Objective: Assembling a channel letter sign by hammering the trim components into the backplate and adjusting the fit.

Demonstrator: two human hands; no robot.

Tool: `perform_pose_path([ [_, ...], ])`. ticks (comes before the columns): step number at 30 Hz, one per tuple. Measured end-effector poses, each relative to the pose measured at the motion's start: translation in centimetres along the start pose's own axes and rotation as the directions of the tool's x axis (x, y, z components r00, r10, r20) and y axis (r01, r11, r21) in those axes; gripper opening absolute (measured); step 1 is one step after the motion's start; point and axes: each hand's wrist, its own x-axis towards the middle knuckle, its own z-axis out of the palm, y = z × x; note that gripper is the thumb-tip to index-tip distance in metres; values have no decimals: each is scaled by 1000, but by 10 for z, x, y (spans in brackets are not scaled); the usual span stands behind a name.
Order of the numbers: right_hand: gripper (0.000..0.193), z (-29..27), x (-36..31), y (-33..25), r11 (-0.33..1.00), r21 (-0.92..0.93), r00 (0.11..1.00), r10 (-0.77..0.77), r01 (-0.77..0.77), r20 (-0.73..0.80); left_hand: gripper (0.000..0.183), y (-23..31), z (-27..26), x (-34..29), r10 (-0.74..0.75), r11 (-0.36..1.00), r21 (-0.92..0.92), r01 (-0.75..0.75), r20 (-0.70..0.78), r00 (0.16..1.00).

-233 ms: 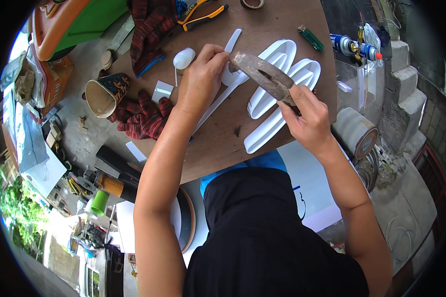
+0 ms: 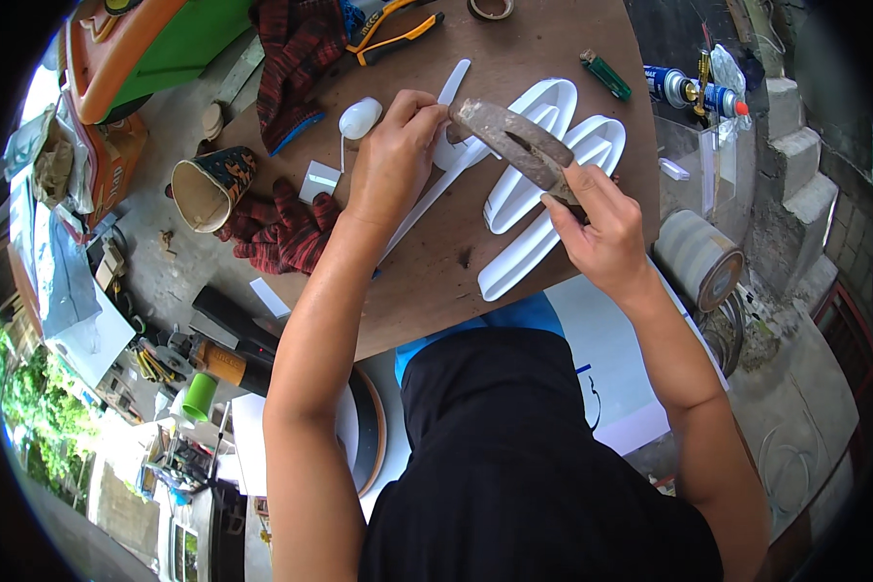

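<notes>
My right hand grips a worn, grey-brown curved tool with a slot along it; its exact kind is unclear. The tool's far end meets the pinched fingertips of my left hand. Whatever those fingertips hold is too hidden to name. Below them a long, thin white strip lies slantwise on the brown table, with a white blade-shaped end showing beyond my fingers. Under and beside the tool rest white, ribbed, rounded shell pieces. A small white squeeze bottle with a thin nozzle lies left of my left hand.
Dark red knit gloves, a paper cup on its side and a small white square are at the left. Orange-handled pliers, a tape roll and a green lighter lie farther back. Blue canisters stand right of the table.
</notes>
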Motion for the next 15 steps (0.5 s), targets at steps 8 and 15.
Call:
perform_pose_path([
  [8, 44, -35, -11, -10, 1000, -5, 996, 18, -18, -91, 21, 26, -48, -49, -174, 983, 47, 177, -51, 983],
  [15, 28, -45, -22, -8, 984, 34, 978, 175, -172, -116, 20, 17, -77, -96, -464, 849, 245, 468, -77, 883],
])
